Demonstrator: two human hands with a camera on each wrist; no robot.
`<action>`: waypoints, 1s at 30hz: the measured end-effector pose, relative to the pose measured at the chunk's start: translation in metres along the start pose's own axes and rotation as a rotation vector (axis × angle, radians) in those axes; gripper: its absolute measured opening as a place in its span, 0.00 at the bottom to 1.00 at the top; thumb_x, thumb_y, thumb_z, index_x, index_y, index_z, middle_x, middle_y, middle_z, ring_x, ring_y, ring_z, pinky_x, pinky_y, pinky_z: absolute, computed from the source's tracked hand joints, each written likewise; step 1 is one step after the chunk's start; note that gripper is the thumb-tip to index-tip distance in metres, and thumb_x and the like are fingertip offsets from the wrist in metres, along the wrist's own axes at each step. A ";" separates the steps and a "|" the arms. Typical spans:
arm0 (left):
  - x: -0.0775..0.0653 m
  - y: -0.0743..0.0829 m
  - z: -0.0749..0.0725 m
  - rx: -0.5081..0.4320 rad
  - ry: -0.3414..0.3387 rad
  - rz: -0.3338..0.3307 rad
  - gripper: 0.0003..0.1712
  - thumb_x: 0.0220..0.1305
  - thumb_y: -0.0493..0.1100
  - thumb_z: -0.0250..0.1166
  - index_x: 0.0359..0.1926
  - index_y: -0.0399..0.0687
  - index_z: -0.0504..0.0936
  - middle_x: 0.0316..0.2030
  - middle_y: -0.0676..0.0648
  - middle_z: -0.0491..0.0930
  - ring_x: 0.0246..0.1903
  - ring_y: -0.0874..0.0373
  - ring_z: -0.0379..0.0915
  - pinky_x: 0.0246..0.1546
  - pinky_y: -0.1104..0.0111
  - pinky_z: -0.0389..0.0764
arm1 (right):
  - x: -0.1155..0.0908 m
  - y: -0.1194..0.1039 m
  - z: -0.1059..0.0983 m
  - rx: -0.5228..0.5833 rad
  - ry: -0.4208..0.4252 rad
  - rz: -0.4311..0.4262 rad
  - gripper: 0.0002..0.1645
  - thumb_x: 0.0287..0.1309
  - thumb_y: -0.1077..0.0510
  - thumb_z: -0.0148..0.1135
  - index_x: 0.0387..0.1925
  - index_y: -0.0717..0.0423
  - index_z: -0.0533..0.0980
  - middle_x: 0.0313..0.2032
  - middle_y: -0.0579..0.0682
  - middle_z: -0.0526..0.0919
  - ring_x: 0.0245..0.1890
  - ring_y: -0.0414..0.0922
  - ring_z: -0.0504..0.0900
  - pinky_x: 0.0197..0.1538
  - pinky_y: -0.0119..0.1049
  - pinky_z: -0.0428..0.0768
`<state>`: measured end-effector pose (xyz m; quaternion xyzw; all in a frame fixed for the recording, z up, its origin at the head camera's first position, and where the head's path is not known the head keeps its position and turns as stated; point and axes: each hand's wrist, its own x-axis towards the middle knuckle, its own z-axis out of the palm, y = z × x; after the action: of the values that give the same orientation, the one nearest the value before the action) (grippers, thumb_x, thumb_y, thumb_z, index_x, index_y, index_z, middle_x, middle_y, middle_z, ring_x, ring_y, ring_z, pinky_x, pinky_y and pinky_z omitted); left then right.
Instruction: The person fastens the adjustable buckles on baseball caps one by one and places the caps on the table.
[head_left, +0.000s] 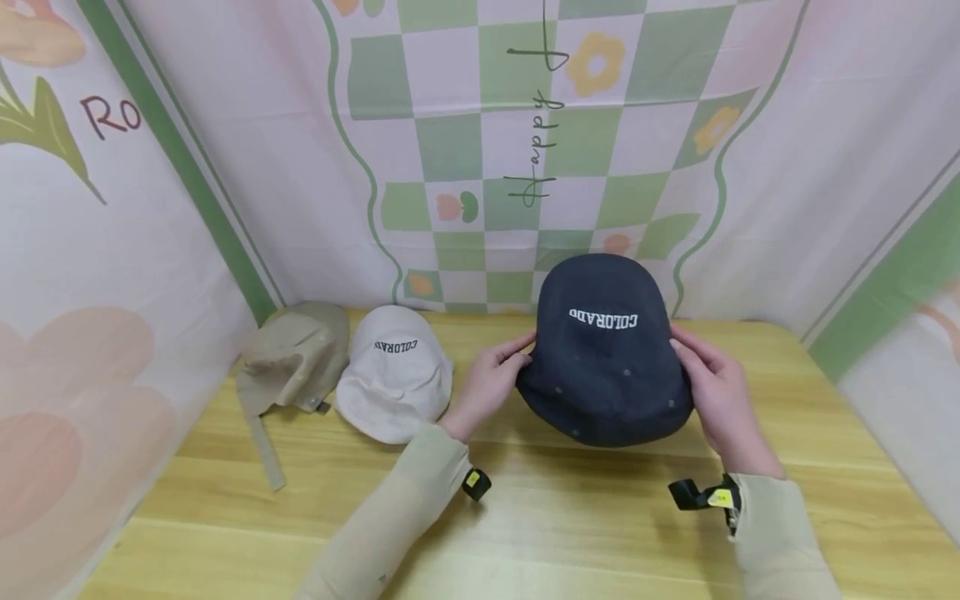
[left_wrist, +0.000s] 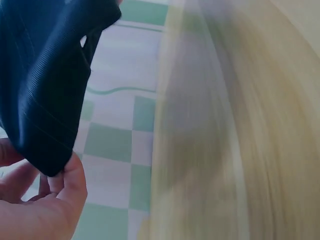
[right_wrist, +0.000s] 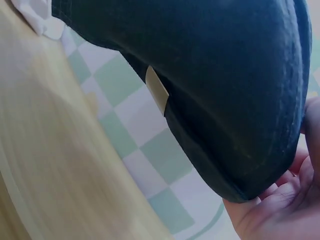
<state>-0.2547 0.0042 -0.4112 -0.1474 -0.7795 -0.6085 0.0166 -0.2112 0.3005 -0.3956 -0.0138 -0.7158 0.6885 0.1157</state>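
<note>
The dark cap bears white lettering, "COLORADO"; the left hand and right hand hold it raised above the counter, fingers pinching opposite edges. The white cap, resting at left, carries similar dark lettering. The tan cap lies beside the white cap. The checked wall cloth reads "Happy" sideways; the side cloth shows "RO".

Soft, bright light fills the head view, leaving pale glare on the near part of the table and faint shadow beneath the dark cap. Both wrist views look hazier, the table's grain blurred.
</note>
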 end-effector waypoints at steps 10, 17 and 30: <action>0.000 -0.005 0.025 -0.056 -0.034 -0.020 0.25 0.71 0.34 0.55 0.67 0.40 0.76 0.36 0.48 0.77 0.32 0.60 0.70 0.38 0.70 0.73 | 0.003 0.002 -0.013 -0.094 0.029 0.081 0.34 0.72 0.42 0.60 0.70 0.55 0.72 0.56 0.38 0.78 0.53 0.33 0.75 0.46 0.19 0.77; 0.002 -0.013 0.038 -0.115 -0.030 -0.018 0.25 0.71 0.31 0.56 0.67 0.36 0.75 0.57 0.42 0.80 0.50 0.55 0.74 0.53 0.68 0.75 | 0.006 0.008 -0.021 -0.069 0.020 0.117 0.32 0.76 0.44 0.54 0.73 0.56 0.69 0.64 0.43 0.75 0.58 0.37 0.72 0.47 0.19 0.76; 0.002 -0.017 0.051 -0.310 -0.062 -0.058 0.28 0.65 0.26 0.54 0.66 0.35 0.75 0.52 0.42 0.79 0.45 0.59 0.74 0.45 0.66 0.79 | 0.009 0.016 -0.036 -0.036 0.038 0.145 0.29 0.78 0.50 0.50 0.74 0.53 0.67 0.70 0.50 0.68 0.49 0.31 0.77 0.43 0.21 0.79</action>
<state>-0.2530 0.0491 -0.4404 -0.1444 -0.6804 -0.7169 -0.0481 -0.2159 0.3389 -0.4094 -0.0807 -0.7229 0.6817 0.0789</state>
